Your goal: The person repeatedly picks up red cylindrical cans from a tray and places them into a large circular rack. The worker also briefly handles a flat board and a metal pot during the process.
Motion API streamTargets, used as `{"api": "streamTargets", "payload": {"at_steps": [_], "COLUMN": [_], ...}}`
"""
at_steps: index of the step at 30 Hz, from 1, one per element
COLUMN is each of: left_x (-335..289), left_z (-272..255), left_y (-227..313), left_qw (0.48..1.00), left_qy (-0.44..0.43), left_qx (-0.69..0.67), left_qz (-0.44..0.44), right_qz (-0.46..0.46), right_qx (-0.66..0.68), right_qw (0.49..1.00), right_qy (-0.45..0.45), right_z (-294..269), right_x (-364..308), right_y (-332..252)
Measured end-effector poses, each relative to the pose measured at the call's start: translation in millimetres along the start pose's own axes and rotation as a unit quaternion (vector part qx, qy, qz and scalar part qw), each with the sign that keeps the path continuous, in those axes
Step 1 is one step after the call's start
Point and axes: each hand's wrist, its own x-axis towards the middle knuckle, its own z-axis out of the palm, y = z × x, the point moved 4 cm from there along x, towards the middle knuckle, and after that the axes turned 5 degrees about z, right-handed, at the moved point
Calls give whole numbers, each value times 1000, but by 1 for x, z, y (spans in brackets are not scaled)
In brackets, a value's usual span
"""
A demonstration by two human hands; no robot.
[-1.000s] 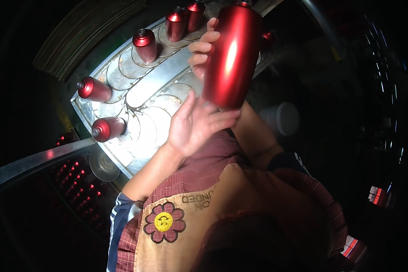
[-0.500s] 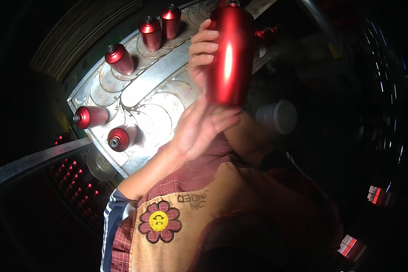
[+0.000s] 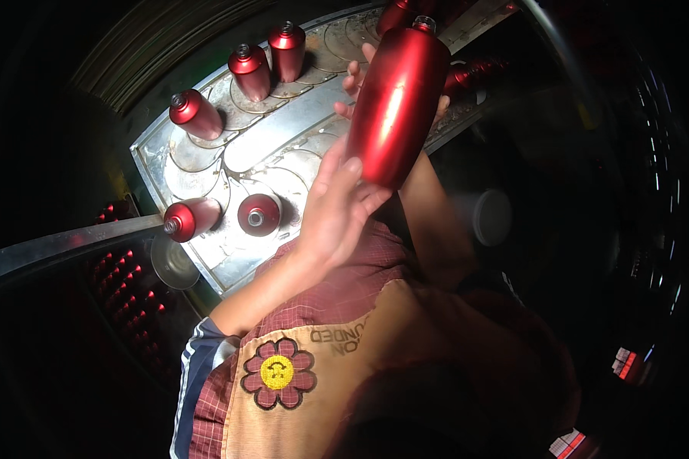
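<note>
A glossy red bottle (image 3: 400,99) with a clear threaded neck is held tilted in front of me, its neck up and to the right. My left hand (image 3: 335,199) grips its base, thumb on the near side and fingers beneath. Behind the bottle's upper half is my right hand (image 3: 352,86); its fingers stick out loosely spread on the left side, a bit of it shows on the right, and the palm is hidden. Just left of my hands, another red bottle (image 3: 259,214) stands on the metal plate conveyor (image 3: 260,145).
Several more red bottles stand along the conveyor, one (image 3: 195,115) on its far left side. A metal rail (image 3: 76,239) comes in from the left, near a round metal bowl (image 3: 174,262). Rows of red bottles (image 3: 126,283) sit low at left. A white round container (image 3: 491,217) is at right.
The held bottle has tilted to the right, and my left hand has closed on its base. My right fingers have loosened from its side. Bottles on the conveyor have shifted in view.
</note>
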Motion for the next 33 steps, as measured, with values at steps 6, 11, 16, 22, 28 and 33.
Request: {"api": "streamTargets", "payload": {"at_steps": [6,11,16,22,28,33], "left_x": [1,-2,-2,-3,-6,-6], "left_z": [0,1,2,3,12,15], "left_y": [22,15,12,22,26,26], "left_qw": [954,943,891,832,779,766], "left_qy": [45,35,24,0,-56,-45], "left_qx": [256,276,377,443,500,510], "left_qz": [149,183,253,335,375,388], "right_qz": [-65,-56,-55,-41,-58,-64], "right_qx": [-225,-206,-228,-241,-259,-209], "right_qw": [933,940,946,937,940,961], "right_qy": [274,265,225,250,212,168], "right_z": [-14,-16,-15,-9,-1,-3], "right_x": [-49,-61,-63,-66,-58,-54], "right_y": [-58,-66,-75,-81,-89,-88]}}
